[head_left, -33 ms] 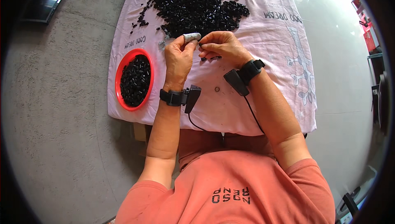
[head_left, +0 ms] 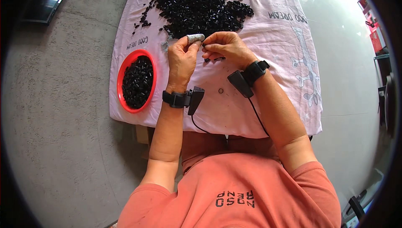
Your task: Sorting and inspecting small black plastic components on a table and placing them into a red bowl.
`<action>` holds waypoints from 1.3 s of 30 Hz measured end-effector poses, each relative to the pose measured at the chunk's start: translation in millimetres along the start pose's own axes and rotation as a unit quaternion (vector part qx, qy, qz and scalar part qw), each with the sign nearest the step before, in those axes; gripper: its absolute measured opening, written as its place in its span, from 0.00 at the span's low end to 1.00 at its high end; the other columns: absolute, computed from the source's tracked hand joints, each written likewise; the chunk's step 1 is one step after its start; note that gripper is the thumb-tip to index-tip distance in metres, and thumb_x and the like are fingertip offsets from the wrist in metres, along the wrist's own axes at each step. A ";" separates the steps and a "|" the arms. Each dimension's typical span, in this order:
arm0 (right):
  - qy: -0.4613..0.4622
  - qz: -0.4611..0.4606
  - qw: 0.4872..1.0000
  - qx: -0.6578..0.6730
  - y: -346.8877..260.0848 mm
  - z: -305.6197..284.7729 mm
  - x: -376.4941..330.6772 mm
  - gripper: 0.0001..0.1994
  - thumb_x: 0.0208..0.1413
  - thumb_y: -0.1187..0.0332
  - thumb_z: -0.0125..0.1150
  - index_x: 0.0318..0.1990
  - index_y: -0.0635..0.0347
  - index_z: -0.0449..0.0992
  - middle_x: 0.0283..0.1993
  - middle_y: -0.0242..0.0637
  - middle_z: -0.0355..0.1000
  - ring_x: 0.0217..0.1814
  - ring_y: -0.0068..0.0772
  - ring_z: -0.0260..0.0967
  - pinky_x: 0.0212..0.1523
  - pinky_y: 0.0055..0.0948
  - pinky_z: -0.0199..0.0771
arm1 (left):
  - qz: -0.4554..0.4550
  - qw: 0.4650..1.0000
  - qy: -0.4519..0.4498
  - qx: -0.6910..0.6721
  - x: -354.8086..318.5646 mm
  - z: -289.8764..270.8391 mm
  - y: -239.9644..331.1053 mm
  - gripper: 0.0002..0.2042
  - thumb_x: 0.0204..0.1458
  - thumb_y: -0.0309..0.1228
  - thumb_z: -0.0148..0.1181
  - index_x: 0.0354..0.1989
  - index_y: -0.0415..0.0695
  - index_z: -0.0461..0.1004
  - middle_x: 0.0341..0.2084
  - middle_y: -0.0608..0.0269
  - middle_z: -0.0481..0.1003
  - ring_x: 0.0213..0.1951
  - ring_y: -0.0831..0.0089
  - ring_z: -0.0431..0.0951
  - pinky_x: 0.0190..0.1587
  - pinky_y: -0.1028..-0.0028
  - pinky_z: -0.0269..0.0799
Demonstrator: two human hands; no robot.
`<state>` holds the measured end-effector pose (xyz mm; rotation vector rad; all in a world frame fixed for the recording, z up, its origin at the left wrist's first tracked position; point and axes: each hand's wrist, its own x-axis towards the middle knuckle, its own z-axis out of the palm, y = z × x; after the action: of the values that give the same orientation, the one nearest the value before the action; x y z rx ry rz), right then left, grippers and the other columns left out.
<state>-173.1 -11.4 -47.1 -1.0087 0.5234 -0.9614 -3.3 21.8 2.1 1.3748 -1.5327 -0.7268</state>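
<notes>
One small black piece (head_left: 204, 45) sits pinched in my right hand (head_left: 230, 48), just by the pile (head_left: 197, 6) (likely light, stiff, slick; best gripped by its sides); my left hand (head_left: 182, 58) curls nearly closed, its hold unclear.

The location is an indoor room serving as a simple workshop; whether it is a home cannot be determined. Indicators: bare grey floor (head_left: 63, 102), bench (head_left: 224, 117) under printed pink cloth (head_left: 284, 60), heap of small black parts (head_left: 192, 6), filled red bowl (head_left: 155, 77).
</notes>
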 end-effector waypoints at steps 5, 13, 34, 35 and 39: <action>0.004 0.008 1.000 -0.008 -2.1 1.7 -1.3 0.07 0.61 0.73 0.62 0.44 0.66 0.78 0.36 0.41 0.80 0.37 0.28 0.81 0.36 0.20 0.81 | 0.013 0.998 -0.010 0.060 -1.4 -1.9 0.9 0.08 0.57 0.22 0.59 0.42 0.37 0.82 0.31 0.69 0.80 0.33 0.85 0.73 0.36 0.80 0.70; 0.005 0.005 1.000 0.016 1.0 0.7 -0.1 0.07 0.60 0.75 0.62 0.43 0.67 0.78 0.36 0.41 0.80 0.37 0.29 0.81 0.37 0.21 0.82 | 0.090 0.986 0.009 0.140 -4.0 -0.1 9.3 0.05 0.55 0.24 0.62 0.37 0.37 0.80 0.29 0.56 0.79 0.30 0.68 0.79 0.33 0.72 0.72; 0.022 0.013 0.998 0.055 1.6 1.7 -0.1 0.07 0.61 0.77 0.61 0.44 0.72 0.77 0.39 0.44 0.79 0.41 0.35 0.81 0.42 0.25 0.85 | 0.142 0.969 0.013 0.202 -4.7 1.6 13.5 0.03 0.55 0.21 0.61 0.37 0.38 0.79 0.30 0.60 0.76 0.31 0.70 0.77 0.35 0.73 0.71; 0.020 0.014 0.998 0.056 2.1 1.5 0.0 0.07 0.61 0.77 0.61 0.44 0.72 0.77 0.39 0.44 0.79 0.41 0.35 0.81 0.42 0.25 0.85 | 0.143 0.969 0.014 0.201 -4.7 1.6 13.7 0.03 0.55 0.21 0.61 0.37 0.38 0.79 0.31 0.60 0.76 0.31 0.69 0.77 0.35 0.73 0.71; 0.019 0.010 0.998 0.060 3.6 0.8 0.7 0.07 0.61 0.77 0.61 0.44 0.71 0.77 0.38 0.44 0.79 0.41 0.35 0.81 0.42 0.24 0.84 | 0.156 0.966 0.018 0.206 -4.1 2.7 12.0 0.03 0.54 0.21 0.61 0.36 0.38 0.79 0.31 0.59 0.76 0.32 0.68 0.77 0.35 0.72 0.71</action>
<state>-170.6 -10.9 -49.9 -0.8766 0.5006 -0.9842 -11.1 27.8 10.6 1.3821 -1.8860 -0.1901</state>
